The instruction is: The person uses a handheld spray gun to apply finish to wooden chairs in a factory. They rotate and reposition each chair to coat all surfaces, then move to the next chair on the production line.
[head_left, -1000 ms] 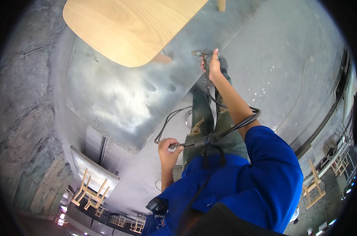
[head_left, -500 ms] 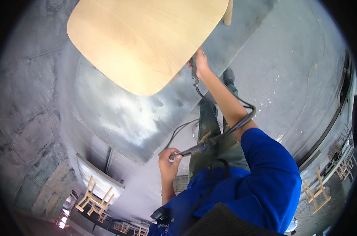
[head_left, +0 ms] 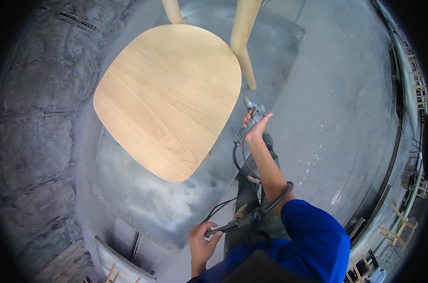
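Note:
A pale wooden chair, its broad rounded seat (head_left: 171, 99) facing up, stands on a grey metal-looking surface. To the right of the seat, my right hand (head_left: 257, 131) grips a metal spray gun (head_left: 255, 112), its nozzle end toward a chair leg (head_left: 244, 59). Gun and seat are apart. Black hoses (head_left: 270, 205) run from the gun, loop by my right forearm and cross in front of my body. Lower down, my left hand (head_left: 202, 243) is closed around the hose bundle, thumb on top.
The grey sheet-like surface (head_left: 143, 198) extends under the chair. A rough, dusty wall or floor (head_left: 39, 127) lies at left, smooth grey floor (head_left: 327, 132) at right. Pale wooden chair frames (head_left: 398, 228) stand along the right edge; others show at the lower left. My feet are below the gun.
The view has shifted, so the whole seat and its legs now show lower in the picture. My right hand has come out from beside the seat's edge, bringing the spray gun into plain sight.

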{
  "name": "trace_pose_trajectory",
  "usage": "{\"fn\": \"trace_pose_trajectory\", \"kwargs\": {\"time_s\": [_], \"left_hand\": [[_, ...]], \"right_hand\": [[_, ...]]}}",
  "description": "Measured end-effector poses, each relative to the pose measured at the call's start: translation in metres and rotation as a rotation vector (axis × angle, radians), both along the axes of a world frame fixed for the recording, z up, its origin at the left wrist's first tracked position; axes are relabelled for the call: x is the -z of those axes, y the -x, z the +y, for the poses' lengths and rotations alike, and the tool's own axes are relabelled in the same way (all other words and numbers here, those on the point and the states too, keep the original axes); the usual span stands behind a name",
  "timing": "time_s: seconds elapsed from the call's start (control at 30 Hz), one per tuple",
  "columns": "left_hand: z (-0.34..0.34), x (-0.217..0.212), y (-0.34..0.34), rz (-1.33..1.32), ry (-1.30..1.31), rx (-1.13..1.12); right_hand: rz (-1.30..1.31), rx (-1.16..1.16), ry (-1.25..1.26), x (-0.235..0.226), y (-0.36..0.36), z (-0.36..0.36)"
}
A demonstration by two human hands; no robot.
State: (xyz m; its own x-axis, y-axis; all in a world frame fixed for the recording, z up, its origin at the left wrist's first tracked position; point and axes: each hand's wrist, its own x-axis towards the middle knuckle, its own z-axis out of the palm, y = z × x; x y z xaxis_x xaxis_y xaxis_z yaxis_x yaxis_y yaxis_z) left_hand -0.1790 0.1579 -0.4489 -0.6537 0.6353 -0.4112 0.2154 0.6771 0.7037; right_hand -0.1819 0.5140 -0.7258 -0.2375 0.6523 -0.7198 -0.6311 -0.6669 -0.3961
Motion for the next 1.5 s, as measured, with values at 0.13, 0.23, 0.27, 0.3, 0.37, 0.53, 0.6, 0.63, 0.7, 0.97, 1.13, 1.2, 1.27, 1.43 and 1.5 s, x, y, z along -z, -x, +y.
{"fn": "trace_pose_trajectory", "kwargs": {"time_s": [0.13,0.23,0.27,0.3,0.37,0.53,0.6,0.63,0.7,0.97,1.13,1.2,1.27,1.43,1.5], "left_hand": [[-0.009,-0.011,0.002,-0.062,-0.045,0.052],[-0.021,-0.019,0.002,-0.330,-0.093,0.110],[-0.023,-0.023,0.000,-0.355,-0.166,0.205],[-0.024,-0.026,-0.002,-0.369,-0.199,0.273],[-0.023,-0.034,-0.006,-0.400,-0.243,0.409],[-0.016,-0.052,-0.010,-0.509,-0.395,0.371],[-0.019,-0.058,-0.012,-0.514,-0.446,0.319],[-0.022,-0.060,-0.012,-0.516,-0.459,0.296],[-0.030,-0.061,-0.015,-0.528,-0.490,0.248],[-0.070,-0.048,-0.017,-0.546,-0.611,0.048],[-0.074,-0.029,-0.020,-0.531,-0.673,0.080],[-0.075,-0.011,-0.014,-0.414,-0.699,0.140],[-0.065,0.015,0.001,-0.331,-0.722,-0.129],[-0.020,0.064,0.102,0.007,-0.635,-0.700],[0.004,0.072,0.149,-0.154,-0.621,-0.785]], "right_hand": [[-0.497,-0.238,-0.036,-0.030,-0.069,-0.046],[-0.659,-0.590,-0.112,-0.088,-0.133,-0.079],[-0.760,-0.736,-0.232,-0.114,-0.147,-0.091],[-0.853,-0.880,-0.362,-0.143,-0.159,-0.102],[-1.015,-1.132,-0.651,-0.203,-0.171,-0.114],[-1.310,-1.309,-1.325,-0.347,-0.152,-0.111],[-1.277,-1.177,-1.545,-0.389,-0.128,-0.097],[-1.321,-1.154,-1.601,-0.406,-0.113,-0.090],[-1.374,-1.026,-1.797,-0.435,-0.084,-0.076],[-1.425,-0.580,-1.980,-0.473,-0.053,-0.070],[-1.349,-0.824,-1.907,-0.438,-0.074,-0.093],[-1.160,-0.944,-1.663,-0.429,-0.092,-0.099],[-0.938,-0.993,-1.376,-0.421,-0.120,-0.107],[-0.447,-0.569,-0.901,-0.392,-0.223,-0.152],[-0.666,-0.505,-0.718,-0.373,-0.253,-0.161]]}}
